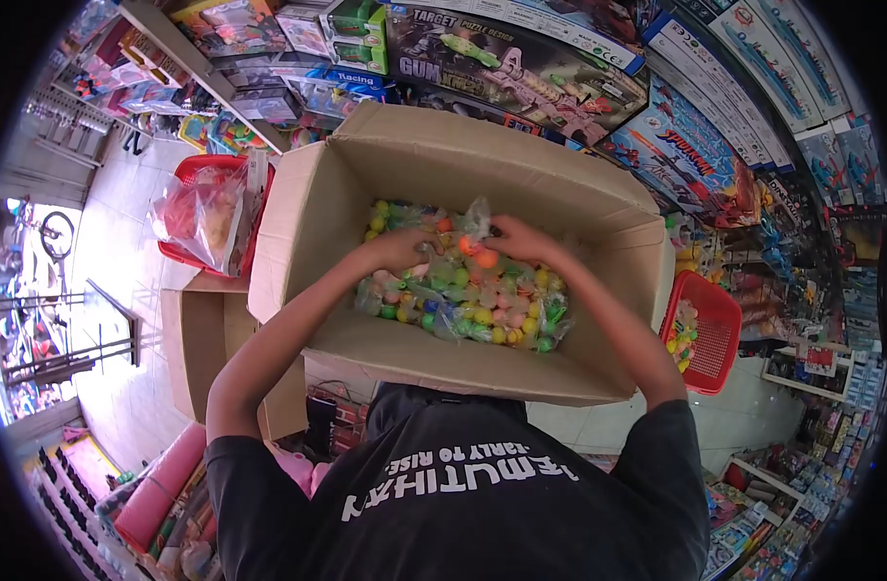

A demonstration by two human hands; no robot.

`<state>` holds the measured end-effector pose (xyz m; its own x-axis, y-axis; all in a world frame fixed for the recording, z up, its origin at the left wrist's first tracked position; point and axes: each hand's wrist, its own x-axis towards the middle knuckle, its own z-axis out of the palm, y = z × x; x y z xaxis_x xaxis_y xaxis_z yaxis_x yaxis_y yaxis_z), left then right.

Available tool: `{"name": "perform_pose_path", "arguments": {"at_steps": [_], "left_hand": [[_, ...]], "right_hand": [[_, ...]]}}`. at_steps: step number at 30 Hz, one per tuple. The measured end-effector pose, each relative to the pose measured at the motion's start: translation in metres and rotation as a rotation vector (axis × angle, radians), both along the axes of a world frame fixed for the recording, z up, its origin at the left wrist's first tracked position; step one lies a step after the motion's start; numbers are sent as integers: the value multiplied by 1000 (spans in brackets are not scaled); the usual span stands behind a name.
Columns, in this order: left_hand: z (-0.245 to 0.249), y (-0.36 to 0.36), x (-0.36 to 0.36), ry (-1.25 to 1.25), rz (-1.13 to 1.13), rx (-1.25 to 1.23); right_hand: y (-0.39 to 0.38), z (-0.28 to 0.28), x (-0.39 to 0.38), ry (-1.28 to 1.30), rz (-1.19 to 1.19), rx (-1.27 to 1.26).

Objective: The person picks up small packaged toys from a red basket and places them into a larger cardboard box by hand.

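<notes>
A large open cardboard box (313,228) stands in front of me, its floor covered with small clear plastic bags of coloured balls (482,316), mostly yellow, green, orange and pink. Inside it, my right hand (521,239) pinches a clear plastic bag of orange balls (477,254), whose crumpled top sticks up. My left hand (403,249) is beside it on the left, fingers curled down among the bags. What those fingers grip is hidden.
To the left, a red basket (180,174) with plastic-wrapped goods sits above a smaller open carton (199,339). Another red basket (716,331), at the right, holds more coloured balls. Boxed toys (521,73) line the shelves behind the box. A pink roll (163,484) lies lower left.
</notes>
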<state>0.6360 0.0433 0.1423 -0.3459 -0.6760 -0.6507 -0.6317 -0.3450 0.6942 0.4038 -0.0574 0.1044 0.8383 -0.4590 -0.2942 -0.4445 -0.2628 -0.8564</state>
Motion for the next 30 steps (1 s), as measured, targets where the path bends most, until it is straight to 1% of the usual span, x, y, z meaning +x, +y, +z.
{"name": "perform_pose_path", "arguments": {"at_steps": [1,3,4,5,6,7,9,10,11,12,13,15,19,21,22,24,27,28,30], "left_hand": [[-14,-4,-1,-1,-11,-1],[-57,-11,-4,-132,-225,-123],[-74,-12,-7,-132,-236,-122],[-89,-13,-11,-219,-328,-178],[-97,-14,-14,-307,-418,-235],[-99,-14,-19,-306,-424,-235],[-104,-12,-27,-540,-663,-179],[-114,-8,-27,-540,-665,-181],[-124,-3,-27,-496,-663,-109],[-122,-1,-27,-452,-659,-39],[-120,0,-28,-454,-662,-41],[-116,4,-29,-396,-602,139],[-123,2,-25,-365,-599,117],[-123,-10,-22,-332,-662,171],[-121,-12,-21,-331,-661,169],[-113,-16,-18,-393,-613,38],[-99,-19,-16,-381,-546,39],[-106,-20,-17,-380,-547,38],[-116,-20,-17,-434,-634,-34]], "right_hand": [[-3,-15,7,-1,-11,-1],[-7,-38,19,27,86,-295],[-6,-45,25,29,75,-294],[-6,-50,32,109,101,-279],[-6,-55,37,190,128,-264],[-5,-66,41,190,122,-263],[-3,-83,48,263,191,-297],[0,-82,52,264,188,-297],[5,-82,55,321,205,-295],[7,-86,56,377,223,-295],[7,-91,59,376,219,-295],[11,-99,63,487,336,-329],[12,-103,56,506,311,-331],[15,-106,52,488,311,-427],[17,-107,49,489,312,-428],[19,-108,47,393,241,-496],[20,-108,48,400,215,-429],[20,-109,49,401,214,-429],[24,-113,50,419,164,-442]]}}
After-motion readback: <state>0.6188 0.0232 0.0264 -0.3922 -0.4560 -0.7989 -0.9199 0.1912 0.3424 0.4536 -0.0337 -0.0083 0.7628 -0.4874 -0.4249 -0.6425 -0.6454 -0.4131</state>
